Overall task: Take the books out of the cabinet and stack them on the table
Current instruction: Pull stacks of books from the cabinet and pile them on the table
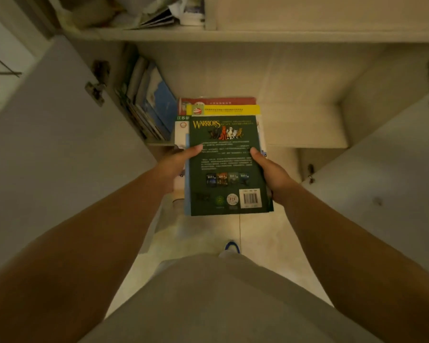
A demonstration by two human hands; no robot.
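I hold a stack of books in front of the open cabinet. A dark green "Warriors" book lies on top, back cover up. Under it show a light blue book, a white one, a yellow one and a red one. My left hand grips the stack's left edge with the thumb on the green cover. My right hand grips the right edge the same way. More books lean upright against the cabinet's left wall on the lower shelf. No table is in view.
Both cabinet doors stand open, the left door and the right door. An upper shelf holds papers, magazines and a white container. Below the stack are the tiled floor and a blue-tipped shoe.
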